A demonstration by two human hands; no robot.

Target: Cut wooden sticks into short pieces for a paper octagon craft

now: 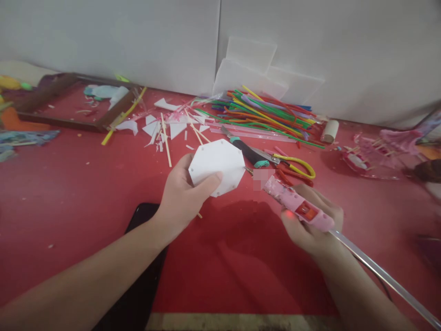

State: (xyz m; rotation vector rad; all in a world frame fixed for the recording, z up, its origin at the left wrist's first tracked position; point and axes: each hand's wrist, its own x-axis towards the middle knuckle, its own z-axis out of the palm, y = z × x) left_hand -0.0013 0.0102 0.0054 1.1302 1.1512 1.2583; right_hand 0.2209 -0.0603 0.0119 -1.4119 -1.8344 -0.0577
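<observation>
My left hand (181, 195) grips a white octagonal foam piece (217, 166) by its left edge, thumb across the front, holding it just above the red table (69, 193). My right hand (312, 220) is wrapped round a pink hot glue gun (298, 207) with a clear glue stick (386, 276) trailing from its rear. The gun's nozzle points left toward the right edge of the white piece, a short gap from it.
Behind the hands lie a green-handled craft knife (246, 149), yellow-handled scissors (292, 163), a pile of coloured pipe cleaners (268, 112), wooden sticks and white scraps (165, 126). A wooden frame (74, 99) sits far left, a black phone (141, 220) under my left wrist, pink craft pieces (375, 149) at right.
</observation>
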